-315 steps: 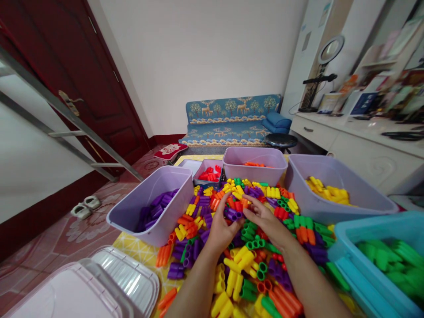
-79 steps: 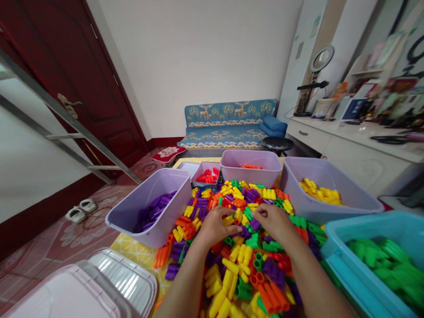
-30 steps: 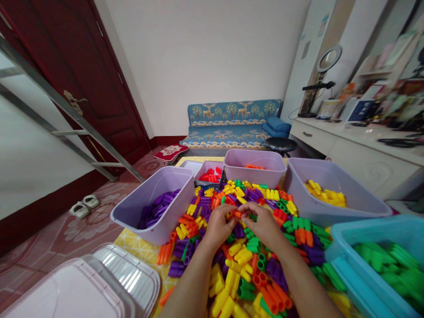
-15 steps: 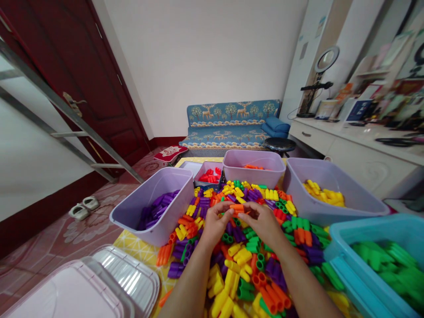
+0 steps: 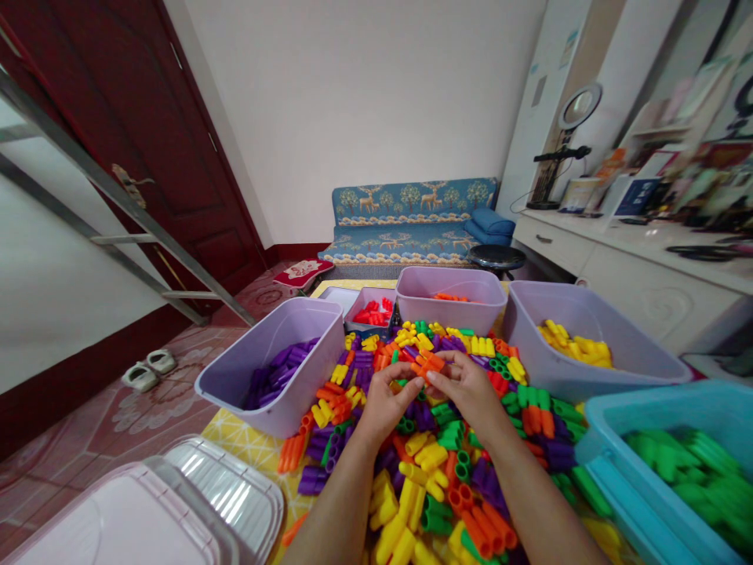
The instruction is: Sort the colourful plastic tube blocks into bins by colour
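Observation:
My left hand (image 5: pixel 387 399) and my right hand (image 5: pixel 466 386) meet above a pile of plastic pieces, both with fingers closed on orange pieces (image 5: pixel 428 364). Yellow (image 5: pixel 431 453), green (image 5: pixel 436 515), purple (image 5: pixel 313 479) and orange pieces (image 5: pixel 487 527) lie loose or joined in rows beneath my hands and arms. Whether the held orange pieces are fully joined is too small to tell.
Around the pile stand lilac bins with purple (image 5: pixel 205 380), orange (image 5: pixel 450 312) and yellow pieces (image 5: pixel 580 345), a small box of red pieces (image 5: pixel 374 312), and a blue bin (image 5: pixel 612 455) of green ones. Lids (image 5: pixel 229 486) lie at the front left.
The orange pieces between my hands have been turned and tilted, and now show more above my fingertips. Both hands have shifted slightly.

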`<move>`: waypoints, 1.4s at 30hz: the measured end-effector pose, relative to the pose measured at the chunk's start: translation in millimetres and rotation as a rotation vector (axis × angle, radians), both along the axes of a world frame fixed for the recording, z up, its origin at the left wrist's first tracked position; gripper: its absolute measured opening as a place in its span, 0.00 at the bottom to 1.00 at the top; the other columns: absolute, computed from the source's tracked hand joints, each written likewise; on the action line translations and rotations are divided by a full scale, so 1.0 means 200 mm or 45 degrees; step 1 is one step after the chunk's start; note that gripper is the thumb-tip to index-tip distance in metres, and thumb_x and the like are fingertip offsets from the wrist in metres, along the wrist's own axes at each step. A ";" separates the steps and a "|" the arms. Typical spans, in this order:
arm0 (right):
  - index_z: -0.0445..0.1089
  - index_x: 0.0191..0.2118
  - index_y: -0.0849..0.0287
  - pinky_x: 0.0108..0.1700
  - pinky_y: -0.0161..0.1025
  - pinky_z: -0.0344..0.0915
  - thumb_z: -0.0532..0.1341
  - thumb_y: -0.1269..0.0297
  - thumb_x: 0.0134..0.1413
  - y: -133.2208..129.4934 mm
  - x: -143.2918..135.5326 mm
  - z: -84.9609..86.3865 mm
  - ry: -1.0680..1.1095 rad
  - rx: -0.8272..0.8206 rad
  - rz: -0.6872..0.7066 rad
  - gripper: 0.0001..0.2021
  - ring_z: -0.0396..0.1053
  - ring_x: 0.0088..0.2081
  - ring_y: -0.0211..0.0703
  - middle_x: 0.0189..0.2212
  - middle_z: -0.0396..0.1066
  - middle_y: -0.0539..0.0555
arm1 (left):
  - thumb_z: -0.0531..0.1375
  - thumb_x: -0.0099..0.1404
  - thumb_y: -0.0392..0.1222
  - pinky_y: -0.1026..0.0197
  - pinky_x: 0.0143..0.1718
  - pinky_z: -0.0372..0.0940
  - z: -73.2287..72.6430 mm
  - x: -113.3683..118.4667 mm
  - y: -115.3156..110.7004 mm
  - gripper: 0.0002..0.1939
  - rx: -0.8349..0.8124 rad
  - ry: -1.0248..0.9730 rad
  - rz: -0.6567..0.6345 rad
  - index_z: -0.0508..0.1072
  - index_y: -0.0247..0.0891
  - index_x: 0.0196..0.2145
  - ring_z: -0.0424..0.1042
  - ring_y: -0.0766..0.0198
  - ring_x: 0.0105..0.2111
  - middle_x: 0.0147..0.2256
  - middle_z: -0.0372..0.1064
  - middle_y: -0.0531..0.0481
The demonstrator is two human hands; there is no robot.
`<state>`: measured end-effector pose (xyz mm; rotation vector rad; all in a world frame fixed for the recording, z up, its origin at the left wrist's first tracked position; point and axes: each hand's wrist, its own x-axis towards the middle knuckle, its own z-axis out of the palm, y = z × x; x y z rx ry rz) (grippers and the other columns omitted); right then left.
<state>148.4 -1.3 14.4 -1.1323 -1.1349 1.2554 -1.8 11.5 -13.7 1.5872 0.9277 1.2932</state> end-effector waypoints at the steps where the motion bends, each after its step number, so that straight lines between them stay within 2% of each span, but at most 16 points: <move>1: 0.64 0.39 0.57 0.29 0.39 0.71 0.69 0.54 0.36 0.00 0.00 0.00 -0.008 -0.004 0.015 0.23 0.73 0.24 0.41 0.28 0.75 0.52 | 0.61 0.59 0.43 0.64 0.39 0.63 0.00 0.00 0.00 0.10 0.001 0.008 0.001 0.75 0.33 0.35 0.69 0.63 0.34 0.33 0.73 0.47; 4: 0.65 0.38 0.58 0.28 0.38 0.69 0.67 0.53 0.41 0.01 0.02 -0.01 -0.102 0.046 0.055 0.20 0.73 0.25 0.42 0.28 0.75 0.52 | 0.60 0.60 0.43 0.65 0.38 0.62 0.00 -0.01 0.00 0.09 -0.007 0.001 0.009 0.74 0.33 0.34 0.68 0.64 0.33 0.31 0.71 0.49; 8: 0.71 0.37 0.60 0.28 0.36 0.67 0.63 0.53 0.47 0.02 0.06 -0.02 -0.379 0.186 0.018 0.15 0.72 0.29 0.43 0.30 0.74 0.54 | 0.59 0.60 0.42 0.66 0.36 0.62 0.00 -0.01 0.00 0.08 -0.027 -0.032 0.008 0.72 0.34 0.34 0.67 0.65 0.32 0.30 0.69 0.50; 13: 0.72 0.37 0.60 0.37 0.38 0.67 0.63 0.59 0.46 0.03 0.10 -0.02 -0.526 0.297 0.039 0.12 0.71 0.33 0.43 0.32 0.75 0.53 | 0.59 0.60 0.41 0.64 0.38 0.63 -0.01 -0.01 -0.01 0.09 -0.058 -0.013 0.001 0.72 0.34 0.36 0.68 0.63 0.34 0.33 0.71 0.49; 18: 0.71 0.37 0.60 0.35 0.39 0.67 0.63 0.61 0.45 0.03 0.10 -0.01 -0.509 0.251 0.016 0.12 0.72 0.33 0.43 0.33 0.75 0.54 | 0.59 0.60 0.42 0.63 0.39 0.64 -0.01 -0.01 -0.01 0.09 -0.068 -0.002 0.034 0.73 0.34 0.36 0.70 0.62 0.35 0.34 0.72 0.47; 28: 0.70 0.36 0.59 0.34 0.40 0.70 0.67 0.58 0.41 0.01 0.07 -0.01 -0.198 0.137 0.016 0.15 0.73 0.31 0.44 0.31 0.75 0.54 | 0.61 0.59 0.44 0.63 0.39 0.65 -0.01 -0.01 0.00 0.11 -0.017 0.022 0.088 0.74 0.34 0.37 0.70 0.62 0.35 0.33 0.72 0.47; 32: 0.70 0.37 0.60 0.36 0.41 0.70 0.65 0.56 0.45 0.01 0.07 0.00 -0.279 0.169 0.077 0.15 0.73 0.33 0.45 0.32 0.75 0.55 | 0.59 0.61 0.44 0.63 0.38 0.65 -0.01 -0.01 0.00 0.11 -0.038 0.005 0.064 0.74 0.34 0.36 0.70 0.63 0.33 0.33 0.72 0.47; 37: 0.72 0.36 0.60 0.37 0.41 0.69 0.64 0.55 0.46 0.02 0.09 -0.01 -0.513 0.288 0.029 0.14 0.72 0.33 0.45 0.32 0.75 0.54 | 0.60 0.60 0.44 0.63 0.38 0.65 -0.01 -0.02 -0.01 0.11 -0.035 -0.006 0.081 0.74 0.33 0.35 0.70 0.63 0.33 0.32 0.72 0.47; 42: 0.71 0.40 0.60 0.40 0.42 0.69 0.64 0.59 0.46 0.01 0.09 -0.02 -0.454 0.276 0.088 0.14 0.72 0.36 0.46 0.33 0.75 0.54 | 0.60 0.60 0.45 0.63 0.38 0.65 0.00 -0.02 -0.01 0.11 -0.063 -0.022 0.091 0.74 0.34 0.36 0.71 0.62 0.33 0.32 0.73 0.47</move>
